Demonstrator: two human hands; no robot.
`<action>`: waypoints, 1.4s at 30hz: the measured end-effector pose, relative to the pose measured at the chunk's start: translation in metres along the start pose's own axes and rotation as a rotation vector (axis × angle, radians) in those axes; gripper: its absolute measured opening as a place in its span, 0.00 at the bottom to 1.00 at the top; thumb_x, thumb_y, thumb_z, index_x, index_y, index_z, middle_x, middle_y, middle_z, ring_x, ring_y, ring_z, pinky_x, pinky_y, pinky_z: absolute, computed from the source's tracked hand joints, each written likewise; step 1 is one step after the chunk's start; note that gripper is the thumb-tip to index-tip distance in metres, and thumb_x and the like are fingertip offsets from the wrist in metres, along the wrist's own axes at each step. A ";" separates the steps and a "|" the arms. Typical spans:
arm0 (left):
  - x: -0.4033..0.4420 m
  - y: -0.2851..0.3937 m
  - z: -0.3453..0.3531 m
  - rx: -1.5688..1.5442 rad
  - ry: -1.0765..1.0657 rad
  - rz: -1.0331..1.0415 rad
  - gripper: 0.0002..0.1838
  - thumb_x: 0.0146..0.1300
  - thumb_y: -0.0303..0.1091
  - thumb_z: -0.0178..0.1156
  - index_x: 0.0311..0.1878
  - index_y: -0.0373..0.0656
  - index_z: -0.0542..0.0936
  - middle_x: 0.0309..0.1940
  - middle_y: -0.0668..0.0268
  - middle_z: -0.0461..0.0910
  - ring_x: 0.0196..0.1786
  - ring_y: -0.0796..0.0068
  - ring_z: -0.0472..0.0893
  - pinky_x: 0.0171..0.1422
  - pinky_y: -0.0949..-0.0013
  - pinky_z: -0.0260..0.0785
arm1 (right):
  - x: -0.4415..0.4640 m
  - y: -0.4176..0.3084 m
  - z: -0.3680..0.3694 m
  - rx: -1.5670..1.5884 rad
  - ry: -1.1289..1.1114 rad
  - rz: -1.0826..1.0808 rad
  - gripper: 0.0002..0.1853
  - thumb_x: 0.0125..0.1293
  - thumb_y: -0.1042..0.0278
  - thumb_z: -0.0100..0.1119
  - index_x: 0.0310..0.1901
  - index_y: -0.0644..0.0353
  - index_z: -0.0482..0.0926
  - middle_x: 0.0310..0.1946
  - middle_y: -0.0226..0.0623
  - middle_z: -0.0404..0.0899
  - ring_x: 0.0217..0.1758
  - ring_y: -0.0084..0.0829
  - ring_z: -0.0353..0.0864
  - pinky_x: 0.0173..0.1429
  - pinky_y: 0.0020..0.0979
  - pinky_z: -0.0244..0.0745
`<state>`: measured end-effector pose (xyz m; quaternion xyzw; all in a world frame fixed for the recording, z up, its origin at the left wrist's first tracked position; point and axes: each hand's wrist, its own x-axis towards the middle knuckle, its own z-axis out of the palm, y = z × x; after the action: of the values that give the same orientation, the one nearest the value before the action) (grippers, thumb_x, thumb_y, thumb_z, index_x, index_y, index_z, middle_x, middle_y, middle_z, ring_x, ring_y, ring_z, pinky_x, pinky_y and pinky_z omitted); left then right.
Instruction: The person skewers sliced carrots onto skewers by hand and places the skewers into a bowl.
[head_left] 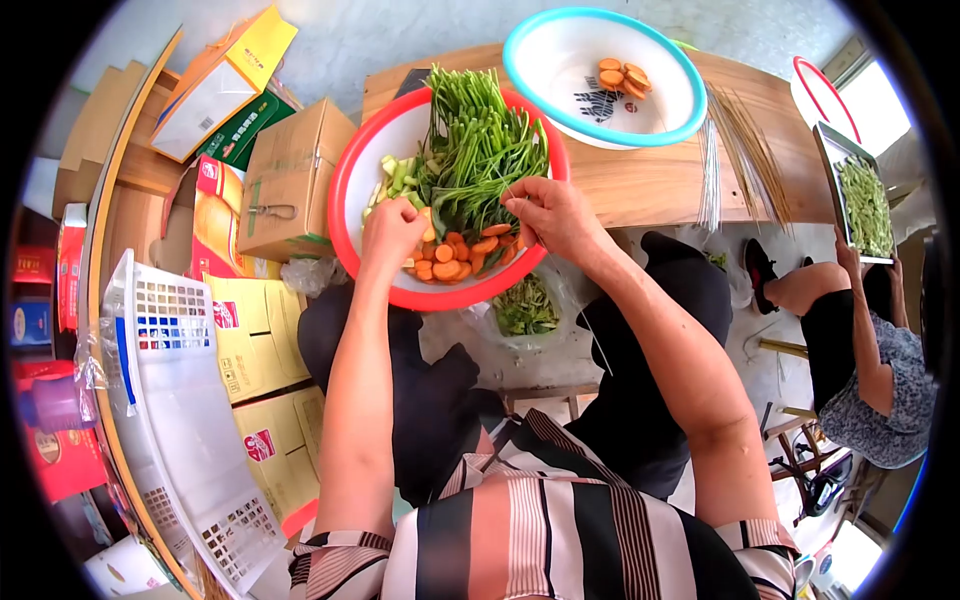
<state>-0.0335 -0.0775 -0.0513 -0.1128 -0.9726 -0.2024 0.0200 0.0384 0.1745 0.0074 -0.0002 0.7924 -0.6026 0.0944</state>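
A red-rimmed basin [346, 215] holds a bundle of green stems [480, 130], chopped pale-green pieces [400, 176] and carrot slices [447, 262]. Over its left part, my left hand [393, 236] is closed in a pinch; an orange piece shows beside the fingertips, but what they grip is hidden. My right hand [553, 213] is closed at the basin's right side, beside the stems. A thin skewer [597, 343] runs out below this hand and seems pinched in its fingers; its upper part is mostly covered by the hand.
A blue-rimmed basin [518, 62] with carrot slices [624, 78] stands on the wooden table [640, 188]. Skewers [745, 150] lie right of it. Below is a bag of greens [527, 305]. Cartons [290, 180] and a white basket [170, 400] are left. Another person [880, 390] holds a tray [866, 205].
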 end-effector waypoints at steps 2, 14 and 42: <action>0.003 0.008 -0.015 -0.541 -0.167 -0.307 0.11 0.56 0.35 0.62 0.23 0.40 0.76 0.31 0.61 0.81 0.36 0.75 0.82 0.38 0.68 0.74 | -0.002 0.000 0.002 -0.013 0.006 -0.016 0.11 0.68 0.66 0.53 0.41 0.65 0.78 0.13 0.31 0.75 0.16 0.20 0.73 0.24 0.27 0.67; 0.017 0.052 -0.037 -1.982 -0.214 -0.083 0.15 0.66 0.38 0.53 0.47 0.36 0.76 0.52 0.51 0.77 0.52 0.56 0.79 0.46 0.64 0.79 | 0.009 -0.009 0.024 0.327 0.023 -0.076 0.12 0.72 0.66 0.48 0.43 0.65 0.77 0.16 0.26 0.69 0.18 0.16 0.68 0.22 0.22 0.63; 0.021 0.054 -0.005 -2.130 -0.150 -0.385 0.31 0.73 0.53 0.32 0.46 0.35 0.76 0.33 0.59 0.77 0.31 0.69 0.72 0.34 0.69 0.67 | -0.009 -0.023 0.059 0.188 -0.046 -0.039 0.13 0.72 0.67 0.44 0.45 0.63 0.79 0.16 0.19 0.60 0.18 0.12 0.58 0.21 0.19 0.54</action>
<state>-0.0418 -0.0267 -0.0238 0.0701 -0.2973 -0.9351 -0.1799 0.0533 0.1125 0.0160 -0.0207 0.7296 -0.6761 0.1007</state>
